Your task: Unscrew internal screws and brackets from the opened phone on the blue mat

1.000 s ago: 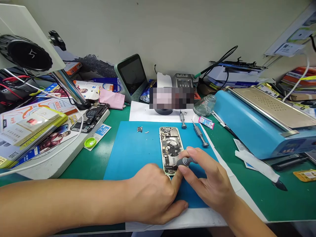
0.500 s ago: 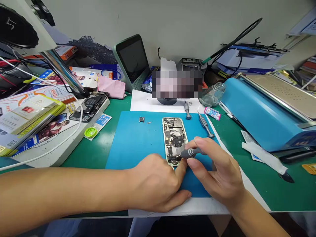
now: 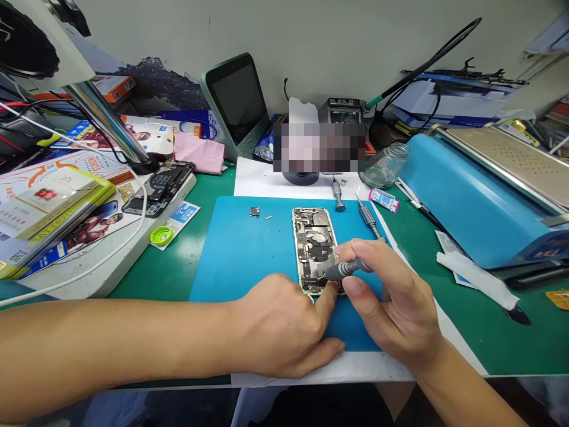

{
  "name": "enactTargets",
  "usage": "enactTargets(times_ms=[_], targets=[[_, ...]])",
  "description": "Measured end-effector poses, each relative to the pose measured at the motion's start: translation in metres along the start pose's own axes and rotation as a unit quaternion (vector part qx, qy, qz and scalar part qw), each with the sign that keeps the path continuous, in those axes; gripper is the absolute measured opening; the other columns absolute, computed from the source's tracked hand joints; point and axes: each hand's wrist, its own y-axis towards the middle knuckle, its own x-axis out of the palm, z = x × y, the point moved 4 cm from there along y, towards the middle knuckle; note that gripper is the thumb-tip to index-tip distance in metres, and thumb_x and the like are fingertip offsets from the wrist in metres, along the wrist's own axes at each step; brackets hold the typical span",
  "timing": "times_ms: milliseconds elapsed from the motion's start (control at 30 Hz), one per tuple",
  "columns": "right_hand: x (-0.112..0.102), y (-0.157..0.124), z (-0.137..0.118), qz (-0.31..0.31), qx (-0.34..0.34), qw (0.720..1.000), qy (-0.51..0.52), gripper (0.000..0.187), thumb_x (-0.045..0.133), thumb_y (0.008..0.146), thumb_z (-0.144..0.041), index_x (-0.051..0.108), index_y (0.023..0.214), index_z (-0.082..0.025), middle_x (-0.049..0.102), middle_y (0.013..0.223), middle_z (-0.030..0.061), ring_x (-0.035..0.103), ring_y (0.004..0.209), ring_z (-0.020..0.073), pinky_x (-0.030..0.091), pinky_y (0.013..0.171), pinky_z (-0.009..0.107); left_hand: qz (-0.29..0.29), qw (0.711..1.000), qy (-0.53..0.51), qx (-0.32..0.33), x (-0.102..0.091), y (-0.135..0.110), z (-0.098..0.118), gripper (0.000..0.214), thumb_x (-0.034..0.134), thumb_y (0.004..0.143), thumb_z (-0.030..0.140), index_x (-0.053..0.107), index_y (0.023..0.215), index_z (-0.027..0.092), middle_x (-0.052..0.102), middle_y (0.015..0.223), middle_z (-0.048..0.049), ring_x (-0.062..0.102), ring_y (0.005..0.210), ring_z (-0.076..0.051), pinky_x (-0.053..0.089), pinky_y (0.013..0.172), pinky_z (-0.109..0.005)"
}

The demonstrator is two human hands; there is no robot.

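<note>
An opened phone (image 3: 316,243) with its circuitry showing lies upright on the blue mat (image 3: 244,255). My left hand (image 3: 284,326) reaches in from the left, its index finger stretched to the phone's lower end and its thumb apart on the mat; the other fingers are mostly hidden. Above the phone's lower right part, a grey screwdriver (image 3: 341,271) is held by my right hand (image 3: 395,302) between thumb and fingers. Its tip points down and left; exact contact is unclear. A small dark component (image 3: 254,212) and a tiny metal piece (image 3: 268,217) lie left of the phone.
Two more screwdrivers, one upright (image 3: 338,194) and one lying (image 3: 368,217), are beyond the phone. A glass jar (image 3: 386,166) and a blue machine (image 3: 480,201) stand right. At left are a lamp post (image 3: 106,127), another dismantled phone (image 3: 160,187) and a green cap (image 3: 162,235).
The view has shifted slightly. The screwdriver's handle has tilted a little, and my right thumb has moved slightly up and right. My left finger stays at the phone's lower end.
</note>
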Motion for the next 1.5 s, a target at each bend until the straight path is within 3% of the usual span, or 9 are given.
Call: enactTargets(times_ms=[100,333,433,667,867,1067,1167,1300,1500], targets=[[-0.001,0.000,0.001,0.011,0.019,1.000,-0.020,0.071,0.061,0.093,-0.005,0.047,0.157,-0.031,0.074,0.115,0.0065,0.069,0.092,0.0225,0.061,0.082,0.042,-0.004,1.000,-0.005,0.000,-0.001,0.000,0.000,0.046,0.046,0.106,0.049,0.049,0.122,0.006,0.073,0.072,-0.0067,0.072,0.055,-0.029,0.047,0.044,-0.040],[0.001,-0.003,0.000,0.002,0.040,0.999,0.009,0.075,0.059,0.094,-0.002,0.042,0.161,-0.032,0.074,0.118,0.0079,0.073,0.105,0.0234,0.063,0.091,0.043,-0.014,1.000,-0.006,-0.005,-0.001,0.000,0.000,0.048,0.046,0.107,0.049,0.047,0.127,0.006,0.074,0.074,-0.0061,0.070,0.053,-0.028,0.047,0.043,-0.040],[0.001,-0.002,-0.001,0.008,0.038,0.999,0.012,0.075,0.060,0.092,0.000,0.044,0.160,-0.029,0.075,0.111,0.0072,0.074,0.100,0.0225,0.064,0.087,0.041,-0.012,1.000,-0.005,-0.005,0.000,0.000,0.000,0.047,0.045,0.107,0.049,0.048,0.126,0.006,0.074,0.074,-0.0061,0.070,0.053,-0.028,0.046,0.043,-0.040],[-0.001,0.001,-0.001,0.012,-0.005,0.999,-0.037,0.079,0.069,0.088,-0.001,0.045,0.158,-0.029,0.077,0.119,0.0082,0.073,0.091,0.0226,0.064,0.079,0.041,-0.006,1.000,-0.001,-0.004,-0.001,0.000,-0.001,0.043,0.045,0.106,0.048,0.051,0.119,0.008,0.072,0.070,-0.0053,0.069,0.051,-0.027,0.044,0.042,-0.040],[-0.001,-0.001,-0.002,0.013,0.027,0.999,-0.016,0.076,0.062,0.090,0.000,0.046,0.158,-0.031,0.076,0.121,0.0081,0.075,0.100,0.0250,0.065,0.085,0.045,0.001,1.000,-0.008,-0.001,-0.002,-0.001,0.000,0.042,0.046,0.106,0.048,0.050,0.119,0.008,0.072,0.070,-0.0052,0.070,0.053,-0.028,0.044,0.043,-0.038],[0.001,-0.005,0.000,0.020,0.026,0.999,-0.035,0.076,0.069,0.091,-0.004,0.045,0.157,-0.032,0.078,0.111,0.0052,0.076,0.089,0.0224,0.068,0.078,0.041,-0.015,1.000,-0.006,-0.004,-0.001,0.000,-0.001,0.051,0.044,0.107,0.049,0.050,0.128,0.003,0.073,0.070,-0.0065,0.069,0.052,-0.028,0.046,0.043,-0.039],[-0.002,-0.007,0.001,0.056,0.030,0.998,-0.031,0.080,0.070,0.089,-0.002,0.044,0.158,-0.033,0.078,0.114,0.0057,0.078,0.090,0.0230,0.070,0.076,0.041,-0.026,1.000,-0.002,-0.005,-0.001,0.000,-0.001,0.061,0.044,0.107,0.049,0.046,0.139,-0.003,0.074,0.072,-0.0079,0.070,0.053,-0.029,0.048,0.045,-0.040],[-0.015,-0.006,0.002,0.155,0.055,0.986,-0.033,0.075,0.070,0.088,-0.001,0.051,0.153,-0.034,0.077,0.111,0.0053,0.078,0.085,0.0227,0.070,0.072,0.041,-0.037,0.999,0.012,-0.002,0.001,-0.001,-0.001,0.070,0.041,0.108,0.050,0.040,0.149,-0.006,0.074,0.072,-0.0102,0.071,0.054,-0.029,0.051,0.047,-0.040],[-0.038,-0.013,0.019,0.248,0.194,0.943,-0.107,0.051,0.073,0.094,-0.020,0.060,0.142,-0.032,0.077,0.102,0.0056,0.076,0.080,0.0233,0.069,0.073,0.040,-0.035,0.999,0.018,-0.002,0.003,-0.003,-0.001,0.068,0.039,0.108,0.050,0.045,0.149,-0.004,0.071,0.064,-0.0083,0.068,0.051,-0.029,0.052,0.048,-0.039]])
